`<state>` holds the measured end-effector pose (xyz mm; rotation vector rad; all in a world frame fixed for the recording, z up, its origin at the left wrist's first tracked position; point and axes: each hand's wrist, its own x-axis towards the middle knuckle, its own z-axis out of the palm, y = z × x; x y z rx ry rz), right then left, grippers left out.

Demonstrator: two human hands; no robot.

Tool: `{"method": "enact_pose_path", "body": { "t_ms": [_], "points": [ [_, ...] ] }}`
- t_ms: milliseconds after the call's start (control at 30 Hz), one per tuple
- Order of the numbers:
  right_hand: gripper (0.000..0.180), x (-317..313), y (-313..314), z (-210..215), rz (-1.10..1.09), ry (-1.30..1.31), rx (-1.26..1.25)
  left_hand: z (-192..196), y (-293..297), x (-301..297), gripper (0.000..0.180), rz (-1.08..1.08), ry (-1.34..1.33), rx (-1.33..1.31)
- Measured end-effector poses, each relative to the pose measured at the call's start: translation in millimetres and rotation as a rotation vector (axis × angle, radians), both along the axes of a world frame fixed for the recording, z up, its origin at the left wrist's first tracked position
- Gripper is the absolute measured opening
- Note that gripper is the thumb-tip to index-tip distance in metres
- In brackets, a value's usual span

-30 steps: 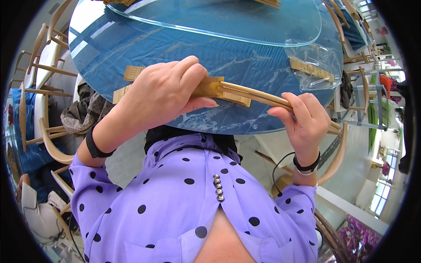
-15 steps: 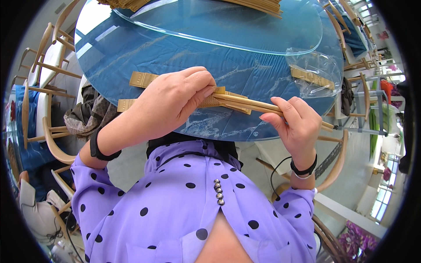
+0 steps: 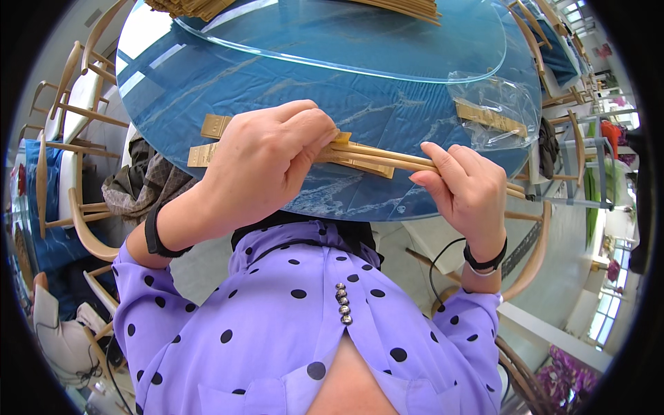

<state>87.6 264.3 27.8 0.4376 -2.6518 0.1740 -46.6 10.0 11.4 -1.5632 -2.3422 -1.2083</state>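
Note:
My left hand (image 3: 277, 145) pinches a gold paper chopstick sleeve (image 3: 202, 155) near its mouth; the sleeve's far end sticks out to the left, past my wrist. Pale wooden chopsticks (image 3: 393, 158) are gripped in my right hand (image 3: 472, 194), between thumb and fingers. Their left ends meet the sleeve's mouth beside my left fingertips, where how deep they sit is hidden. Their other ends poke out behind my right hand. Beneath, a second gold sleeve (image 3: 216, 125) lies flat on the table, its middle covered by my left hand.
The round table (image 3: 415, 114) has a blue marbled top and a raised glass turntable (image 3: 332, 69). Stacks of gold sleeves (image 3: 190, 7) and chopsticks (image 3: 415, 8) rest on it. At right lies a clear plastic bag (image 3: 512, 97) by a gold sleeve (image 3: 490, 118). Wooden chairs (image 3: 81, 214) stand around.
The held sleeve's left end has risen slightly away from me. My right hand and the chopsticks have shifted a little up and left, lying flatter.

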Motion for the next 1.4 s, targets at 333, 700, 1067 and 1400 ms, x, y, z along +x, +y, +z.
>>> {"method": "enact_pose_path", "body": {
  "t_ms": [333,700,1067,1400],
  "points": [
    [0.036,-2,-31,-14,-0.126,0.046,-0.175,17,-1,2,0.013,0.178,0.459,-0.037],
    [0.031,4,-77,-25,-0.151,0.100,-0.419,-18,-20,45,0.026,0.194,-0.836,0.574],
    [0.033,4,-99,-27,-0.205,0.134,-0.350,-23,-5,44,0.025,0.099,-0.838,0.519],
    [0.037,0,-102,-22,-0.109,0.033,-0.400,-10,-19,33,0.032,0.236,-0.931,0.709]
  ]
}}
